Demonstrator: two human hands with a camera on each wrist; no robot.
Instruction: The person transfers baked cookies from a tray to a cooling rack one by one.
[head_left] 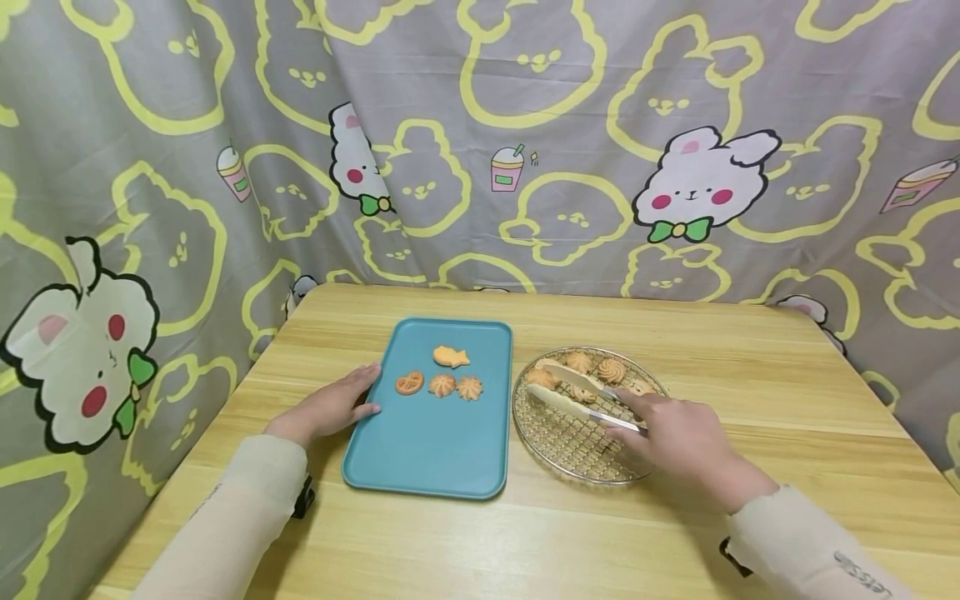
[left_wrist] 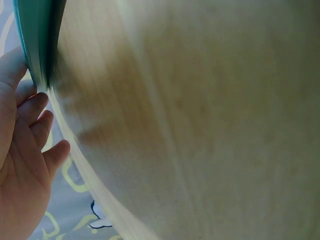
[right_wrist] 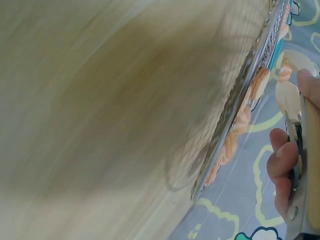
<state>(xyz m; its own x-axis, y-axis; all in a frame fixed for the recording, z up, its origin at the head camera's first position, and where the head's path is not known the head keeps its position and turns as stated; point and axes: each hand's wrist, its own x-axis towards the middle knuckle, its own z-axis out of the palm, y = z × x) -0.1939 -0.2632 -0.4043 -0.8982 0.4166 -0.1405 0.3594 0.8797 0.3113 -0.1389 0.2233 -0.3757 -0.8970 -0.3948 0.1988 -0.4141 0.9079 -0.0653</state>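
My right hand (head_left: 678, 433) holds a pair of tongs (head_left: 562, 402) with pale tips and metal arms. The tips are apart over the left part of a round wire rack (head_left: 570, 471), around a ridged cookie (head_left: 542, 379). Several more cookies, one a swirl cookie (head_left: 611, 371), lie on the rack. Left of it is a blue-green tray (head_left: 427, 454) bearing a fish-shaped cookie (head_left: 450, 357), a pretzel-shaped cookie (head_left: 409, 382) and two flower-shaped cookies (head_left: 442, 384). My left hand (head_left: 330, 408) rests at the tray's left edge, its fingers fairly straight.
The tray and rack stand side by side on a wooden table (head_left: 600, 542), with a narrow gap between them. A grey curtain (head_left: 450, 250) with yellow animal outlines hangs behind the table and along its left side.
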